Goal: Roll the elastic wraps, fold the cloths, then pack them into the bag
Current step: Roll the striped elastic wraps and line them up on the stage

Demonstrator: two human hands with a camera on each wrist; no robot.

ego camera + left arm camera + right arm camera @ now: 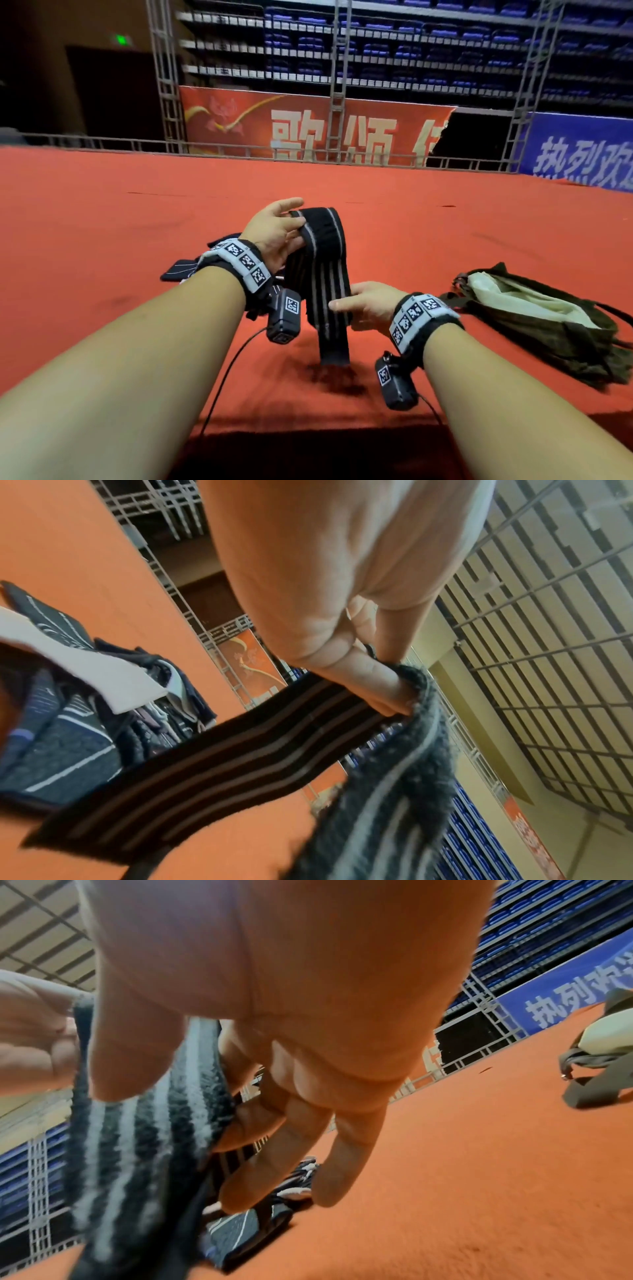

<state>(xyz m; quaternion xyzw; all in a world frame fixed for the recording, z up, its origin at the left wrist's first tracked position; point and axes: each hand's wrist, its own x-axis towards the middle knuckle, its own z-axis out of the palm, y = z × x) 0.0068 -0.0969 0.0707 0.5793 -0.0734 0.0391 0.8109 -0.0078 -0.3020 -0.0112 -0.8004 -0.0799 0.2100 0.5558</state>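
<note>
Black striped elastic wrap (pixel 320 260) draped between left hand (pixel 274 233) pinch and right hand (pixel 368 303) grip

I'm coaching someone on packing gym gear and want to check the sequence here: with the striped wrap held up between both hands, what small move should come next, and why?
Probably start rolling: the left hand could turn its pinched top end of the striped wrap over onto itself while the right hand steadies the strip lower down. The wrap hangs unrolled, its tail touching the red surface, and the bag lies open to the right.
</note>
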